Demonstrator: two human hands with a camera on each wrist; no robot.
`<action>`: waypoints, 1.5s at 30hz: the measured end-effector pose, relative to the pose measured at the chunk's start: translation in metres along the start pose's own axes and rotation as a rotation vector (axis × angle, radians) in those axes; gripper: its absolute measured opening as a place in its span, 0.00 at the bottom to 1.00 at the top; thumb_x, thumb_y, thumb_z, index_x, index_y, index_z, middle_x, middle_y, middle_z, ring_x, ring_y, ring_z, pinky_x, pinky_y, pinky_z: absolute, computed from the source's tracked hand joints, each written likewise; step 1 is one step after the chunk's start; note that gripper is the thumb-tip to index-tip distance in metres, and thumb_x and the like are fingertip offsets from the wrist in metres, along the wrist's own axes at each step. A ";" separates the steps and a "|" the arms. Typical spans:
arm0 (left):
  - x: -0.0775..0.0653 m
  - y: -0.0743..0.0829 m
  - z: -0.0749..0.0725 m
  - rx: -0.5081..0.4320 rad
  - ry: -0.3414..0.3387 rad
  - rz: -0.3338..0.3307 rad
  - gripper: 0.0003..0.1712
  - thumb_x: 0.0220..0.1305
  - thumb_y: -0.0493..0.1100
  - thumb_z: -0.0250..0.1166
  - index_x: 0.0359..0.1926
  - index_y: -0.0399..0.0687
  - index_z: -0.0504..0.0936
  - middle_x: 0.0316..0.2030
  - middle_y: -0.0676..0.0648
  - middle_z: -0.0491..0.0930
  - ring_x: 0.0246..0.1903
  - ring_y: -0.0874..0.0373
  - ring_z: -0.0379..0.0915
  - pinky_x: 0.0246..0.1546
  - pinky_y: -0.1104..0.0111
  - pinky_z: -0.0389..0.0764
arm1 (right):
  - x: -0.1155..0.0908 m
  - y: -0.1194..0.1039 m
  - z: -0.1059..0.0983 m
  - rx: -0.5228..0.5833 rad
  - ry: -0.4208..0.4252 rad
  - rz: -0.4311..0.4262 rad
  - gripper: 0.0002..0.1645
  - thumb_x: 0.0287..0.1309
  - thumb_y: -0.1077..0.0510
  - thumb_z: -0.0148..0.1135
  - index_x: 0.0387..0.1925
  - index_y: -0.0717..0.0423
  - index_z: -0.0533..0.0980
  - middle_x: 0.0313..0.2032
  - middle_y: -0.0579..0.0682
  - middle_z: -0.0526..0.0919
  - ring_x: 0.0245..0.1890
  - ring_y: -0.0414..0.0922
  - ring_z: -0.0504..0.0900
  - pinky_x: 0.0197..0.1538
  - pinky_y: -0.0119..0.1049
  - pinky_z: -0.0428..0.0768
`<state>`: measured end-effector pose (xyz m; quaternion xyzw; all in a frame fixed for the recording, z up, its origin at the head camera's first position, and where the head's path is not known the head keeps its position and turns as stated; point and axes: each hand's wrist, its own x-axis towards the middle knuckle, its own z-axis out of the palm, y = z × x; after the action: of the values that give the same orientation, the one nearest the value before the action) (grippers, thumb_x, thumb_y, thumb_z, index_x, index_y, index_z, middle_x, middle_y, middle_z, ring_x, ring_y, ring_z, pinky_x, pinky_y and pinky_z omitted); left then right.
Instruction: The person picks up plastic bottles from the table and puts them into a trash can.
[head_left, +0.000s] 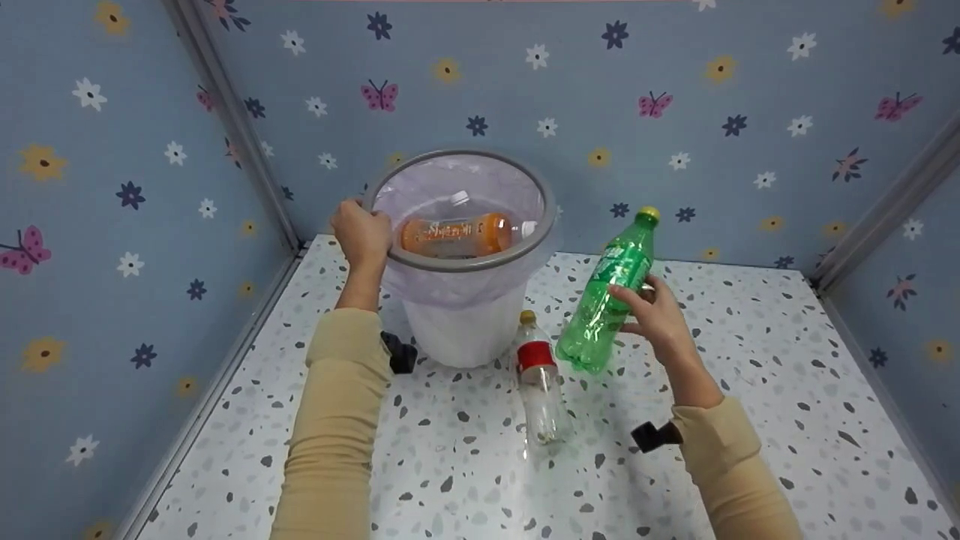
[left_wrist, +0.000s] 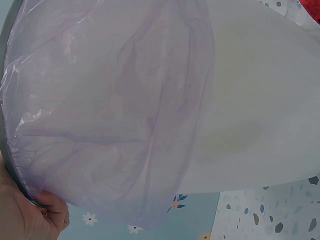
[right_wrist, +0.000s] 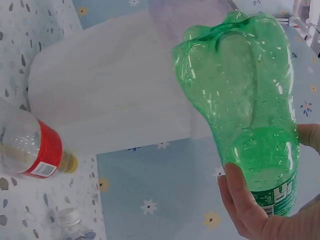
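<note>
My left hand (head_left: 362, 232) grips the grey rim of a white trash bin (head_left: 465, 334), its thumb and fingers pinching the rim and the lilac bag (left_wrist: 100, 100) lining it. My right hand (head_left: 660, 319) holds a green plastic bottle (head_left: 609, 300) with a yellow cap, to the right of the bin. It is tilted, cap up, and its base is dented in the right wrist view. Inside the bin lies an orange-labelled bottle (head_left: 454, 236) with a white cap. A clear bottle (head_left: 538, 382) with a red label lies on the surface in front of the bin, between my forearms.
Speckled white tabletop (head_left: 465, 480) extends under everything. Blue patterned panels (head_left: 675, 67) close in the back and both sides. In the right wrist view, a white-capped clear bottle (right_wrist: 70, 220) shows partly at the bottom edge.
</note>
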<state>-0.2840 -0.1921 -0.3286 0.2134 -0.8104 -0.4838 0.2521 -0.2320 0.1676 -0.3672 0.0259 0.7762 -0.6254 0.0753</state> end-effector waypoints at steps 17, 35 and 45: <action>-0.001 0.001 0.001 0.013 0.005 0.006 0.16 0.58 0.32 0.52 0.47 0.30 0.73 0.44 0.36 0.75 0.44 0.47 0.72 0.42 0.60 0.72 | -0.001 -0.078 0.021 0.050 -0.063 -0.161 0.49 0.51 0.48 0.61 0.64 0.64 0.45 0.56 0.63 0.61 0.52 0.55 0.67 0.44 0.41 0.74; 0.000 0.000 0.001 0.028 0.029 0.024 0.16 0.56 0.31 0.51 0.46 0.29 0.74 0.43 0.35 0.75 0.44 0.45 0.71 0.42 0.59 0.72 | 0.019 -0.137 0.061 0.072 -0.006 -0.208 0.47 0.49 0.49 0.62 0.64 0.58 0.48 0.54 0.58 0.63 0.50 0.51 0.70 0.42 0.41 0.75; 0.000 -0.001 0.001 0.025 0.020 0.006 0.17 0.57 0.32 0.52 0.48 0.30 0.73 0.44 0.35 0.74 0.46 0.45 0.70 0.45 0.59 0.70 | 0.036 -0.152 0.087 0.091 0.052 -0.196 0.50 0.46 0.50 0.65 0.64 0.54 0.46 0.56 0.57 0.62 0.51 0.48 0.69 0.43 0.39 0.75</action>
<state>-0.2851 -0.1916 -0.3296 0.2191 -0.8144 -0.4708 0.2590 -0.2808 0.0480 -0.2431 -0.0304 0.7475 -0.6635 -0.0075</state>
